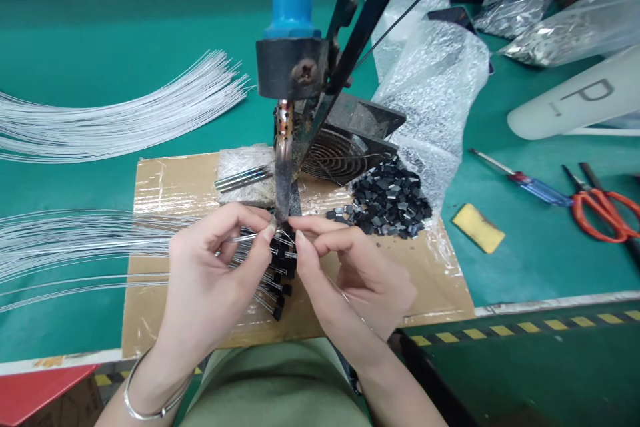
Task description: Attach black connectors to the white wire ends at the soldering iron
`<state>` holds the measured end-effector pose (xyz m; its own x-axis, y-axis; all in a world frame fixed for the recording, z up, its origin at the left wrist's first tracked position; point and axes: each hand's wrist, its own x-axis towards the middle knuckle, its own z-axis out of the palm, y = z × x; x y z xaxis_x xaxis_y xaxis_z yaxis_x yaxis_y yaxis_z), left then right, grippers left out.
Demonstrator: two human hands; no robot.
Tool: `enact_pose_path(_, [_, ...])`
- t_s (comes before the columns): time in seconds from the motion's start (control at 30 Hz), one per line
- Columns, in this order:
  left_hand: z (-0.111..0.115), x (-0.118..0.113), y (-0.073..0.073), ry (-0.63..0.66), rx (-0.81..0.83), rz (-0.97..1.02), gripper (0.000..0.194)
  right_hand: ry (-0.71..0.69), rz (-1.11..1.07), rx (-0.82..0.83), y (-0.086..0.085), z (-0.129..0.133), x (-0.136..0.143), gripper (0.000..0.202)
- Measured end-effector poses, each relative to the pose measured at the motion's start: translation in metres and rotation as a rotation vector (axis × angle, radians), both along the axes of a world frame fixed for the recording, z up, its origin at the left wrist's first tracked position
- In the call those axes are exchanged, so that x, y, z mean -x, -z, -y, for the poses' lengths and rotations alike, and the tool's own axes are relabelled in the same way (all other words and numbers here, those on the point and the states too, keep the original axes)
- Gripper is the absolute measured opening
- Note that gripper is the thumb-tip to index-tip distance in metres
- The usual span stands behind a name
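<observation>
My left hand (215, 273) pinches a thin grey wire just below the tip of a soldering iron (284, 167), which hangs from a black arm with its blue handle up. Close on the right, my right hand (350, 267) is closed in a pinch at the same tip; what it holds is too small to make out. Under my fingers lie wires ending in black connectors (278, 307), their other ends running off to the left. A heap of small black pieces (393, 197) lies to the right, beside a dark fan (340, 150).
Brown cardboard (420, 280) covers the bench below my hands. A wire bundle (150, 120) lies at the left. On the right are bubble wrap (435, 87), a screwdriver (540, 188), a yellow sponge (479, 227) and red-handled scissors (600, 213). Bags stand at the back right.
</observation>
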<state>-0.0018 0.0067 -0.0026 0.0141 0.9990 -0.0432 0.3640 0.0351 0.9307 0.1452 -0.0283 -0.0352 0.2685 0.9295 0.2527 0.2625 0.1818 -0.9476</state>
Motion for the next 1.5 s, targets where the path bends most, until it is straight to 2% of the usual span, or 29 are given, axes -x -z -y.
enact_pose_path(0.23, [-0.0003,-0.0001,-0.0019,0.007,0.005,-0.003,0.015,0.01,0.049,-0.07,-0.0025,-0.0009,0.0006,0.02])
enact_pose_path(0.67, [-0.0025,0.001,-0.0003,0.032,0.001,-0.037,0.015,0.03,0.06,-0.065,0.0028,-0.0012,0.003,0.019])
enact_pose_path(1.13, [-0.0003,0.0005,-0.0036,0.029,-0.029,-0.058,0.014,0.037,0.119,-0.113,-0.0003,-0.0011,0.0032,0.018])
enact_pose_path(1.5, [-0.0019,-0.0005,-0.0008,0.031,-0.021,-0.057,0.014,0.054,0.153,-0.099,-0.0018,-0.0032,0.0041,0.018])
